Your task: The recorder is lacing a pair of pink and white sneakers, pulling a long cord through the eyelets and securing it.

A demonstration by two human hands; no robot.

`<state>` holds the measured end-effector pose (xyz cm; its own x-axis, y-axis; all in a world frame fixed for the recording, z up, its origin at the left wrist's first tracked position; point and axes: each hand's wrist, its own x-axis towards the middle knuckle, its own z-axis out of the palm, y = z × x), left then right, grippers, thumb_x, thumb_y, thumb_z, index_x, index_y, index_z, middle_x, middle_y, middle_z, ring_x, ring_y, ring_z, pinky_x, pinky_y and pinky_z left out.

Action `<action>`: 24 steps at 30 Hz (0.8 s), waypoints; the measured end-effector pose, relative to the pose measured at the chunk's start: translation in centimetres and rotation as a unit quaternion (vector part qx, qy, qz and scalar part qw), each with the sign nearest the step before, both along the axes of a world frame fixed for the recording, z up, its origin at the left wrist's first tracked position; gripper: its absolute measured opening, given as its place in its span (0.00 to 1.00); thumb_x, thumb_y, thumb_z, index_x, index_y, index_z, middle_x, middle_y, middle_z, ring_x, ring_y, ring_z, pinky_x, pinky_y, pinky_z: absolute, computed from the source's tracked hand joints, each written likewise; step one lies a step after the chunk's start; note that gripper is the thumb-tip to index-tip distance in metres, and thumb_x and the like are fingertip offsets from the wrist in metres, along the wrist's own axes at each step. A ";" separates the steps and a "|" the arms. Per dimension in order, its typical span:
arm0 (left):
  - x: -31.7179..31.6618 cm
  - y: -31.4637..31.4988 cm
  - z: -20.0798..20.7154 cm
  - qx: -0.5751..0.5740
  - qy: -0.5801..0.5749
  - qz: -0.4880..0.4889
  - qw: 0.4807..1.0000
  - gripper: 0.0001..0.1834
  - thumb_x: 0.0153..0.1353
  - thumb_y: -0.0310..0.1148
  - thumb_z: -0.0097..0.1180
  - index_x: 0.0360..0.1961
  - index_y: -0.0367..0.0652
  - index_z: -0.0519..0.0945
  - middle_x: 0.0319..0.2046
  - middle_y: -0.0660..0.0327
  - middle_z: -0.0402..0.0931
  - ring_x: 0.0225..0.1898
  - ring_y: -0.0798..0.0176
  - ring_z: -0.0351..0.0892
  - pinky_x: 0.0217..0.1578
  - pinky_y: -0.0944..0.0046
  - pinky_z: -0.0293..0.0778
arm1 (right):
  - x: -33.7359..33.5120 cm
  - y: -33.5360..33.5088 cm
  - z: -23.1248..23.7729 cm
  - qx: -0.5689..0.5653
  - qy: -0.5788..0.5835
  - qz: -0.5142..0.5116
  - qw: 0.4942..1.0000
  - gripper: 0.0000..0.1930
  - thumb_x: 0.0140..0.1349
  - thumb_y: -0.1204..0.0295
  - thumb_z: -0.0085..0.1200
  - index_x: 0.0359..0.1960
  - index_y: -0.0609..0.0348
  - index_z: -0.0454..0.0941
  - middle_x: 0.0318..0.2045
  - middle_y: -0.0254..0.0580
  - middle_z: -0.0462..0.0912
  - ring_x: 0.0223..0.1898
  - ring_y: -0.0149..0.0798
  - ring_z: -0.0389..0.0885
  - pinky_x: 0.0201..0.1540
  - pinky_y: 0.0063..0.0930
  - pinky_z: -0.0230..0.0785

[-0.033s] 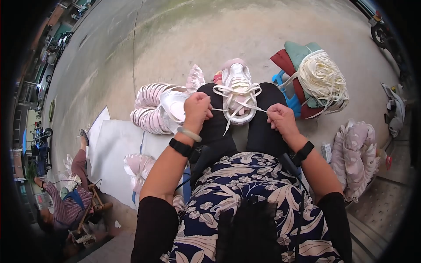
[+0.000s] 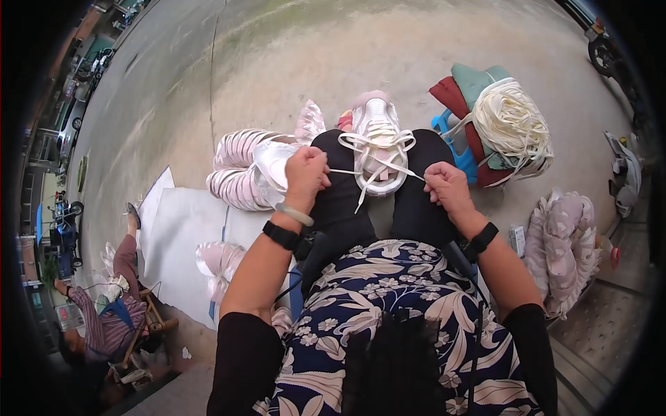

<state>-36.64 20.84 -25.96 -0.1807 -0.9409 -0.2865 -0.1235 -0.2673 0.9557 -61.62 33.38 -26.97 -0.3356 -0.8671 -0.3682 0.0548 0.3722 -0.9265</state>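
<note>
A pink and white sneaker (image 2: 377, 114) rests between my thighs, its toe pointing away from me. A cream shoelace (image 2: 393, 163) is threaded through it, with a loose bow across the tongue and one end dangling over the heel opening. On the left, my left hand (image 2: 306, 175) is closed in a pinch on a lace strand that runs taut to the shoe. My right hand (image 2: 447, 186), to the right of the heel, pinches another strand the same way. Both hands are apart from the sneaker itself.
Left of my legs lie stacked pink and white shoe pieces (image 2: 239, 170) and a white sheet (image 2: 182, 232). A bundle of cream laces (image 2: 512, 118) sits on folded cloths at right, near more pink pieces (image 2: 563, 249). A seated person (image 2: 111, 319) is at far left.
My left hand has shifted slightly left and toward me, drawing its lace strand along. My right hand is almost where it was.
</note>
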 end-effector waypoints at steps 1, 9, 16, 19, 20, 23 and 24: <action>1.3 0.0 -0.1 -0.008 -0.010 0.009 1.000 0.06 0.56 0.30 0.50 0.28 0.38 0.73 0.17 0.61 0.72 0.10 0.74 0.67 0.09 0.76 0.61 | -0.1 0.0 -0.4 0.005 -0.003 0.001 1.000 0.03 0.55 0.75 0.49 0.28 0.60 0.74 0.16 0.33 0.75 0.11 0.21 0.67 0.12 0.13 0.56; 12.6 -2.3 -9.1 -0.020 -0.132 0.223 0.966 0.05 0.52 0.31 0.52 0.25 0.40 0.74 0.15 0.63 0.70 0.10 0.71 0.68 0.10 0.74 0.62 | -1.1 0.0 -1.7 0.007 -0.047 -0.026 0.999 0.05 0.58 0.70 0.50 0.32 0.58 0.73 0.18 0.32 0.75 0.13 0.19 0.67 0.12 0.11 0.57; 13.1 -3.8 -14.2 0.012 -0.420 0.149 0.895 0.20 0.49 0.46 0.56 0.29 0.37 0.76 0.28 0.45 0.77 0.32 0.43 0.77 0.36 0.53 0.71 | -0.8 -0.3 -2.2 0.005 -0.056 -0.051 0.997 0.05 0.59 0.71 0.49 0.32 0.59 0.73 0.18 0.32 0.75 0.11 0.19 0.65 0.11 0.11 0.54; 10.5 -4.3 -11.3 -0.008 -0.518 0.108 0.849 0.22 0.48 0.48 0.58 0.32 0.39 0.76 0.32 0.46 0.77 0.38 0.43 0.76 0.39 0.51 0.70 | -1.0 -0.3 -2.5 0.007 -0.047 -0.058 0.997 0.04 0.60 0.72 0.49 0.32 0.59 0.73 0.18 0.32 0.75 0.11 0.19 0.65 0.11 0.10 0.54; 10.6 -4.7 -11.3 -0.020 -0.518 0.100 0.849 0.20 0.49 0.45 0.56 0.32 0.36 0.76 0.32 0.43 0.76 0.40 0.42 0.74 0.40 0.51 0.69 | -0.9 -0.4 -2.5 0.011 -0.047 -0.056 0.997 0.04 0.60 0.72 0.49 0.32 0.59 0.73 0.18 0.32 0.75 0.11 0.19 0.65 0.11 0.10 0.54; 12.0 -5.8 -11.9 -0.021 -0.551 0.079 0.831 0.18 0.49 0.42 0.54 0.32 0.37 0.76 0.33 0.44 0.76 0.39 0.42 0.75 0.40 0.50 0.69 | -0.6 -0.8 -2.3 0.008 -0.040 -0.050 0.998 0.04 0.60 0.72 0.48 0.32 0.58 0.73 0.18 0.31 0.75 0.11 0.19 0.64 0.11 0.10 0.54; 12.3 -6.1 -12.1 -0.049 -0.550 0.085 0.829 0.14 0.49 0.39 0.53 0.31 0.38 0.76 0.31 0.44 0.76 0.37 0.42 0.75 0.39 0.49 0.70 | -0.7 -0.8 -2.3 0.008 -0.031 -0.046 0.998 0.05 0.60 0.71 0.48 0.33 0.58 0.73 0.19 0.31 0.75 0.11 0.18 0.64 0.11 0.10 0.54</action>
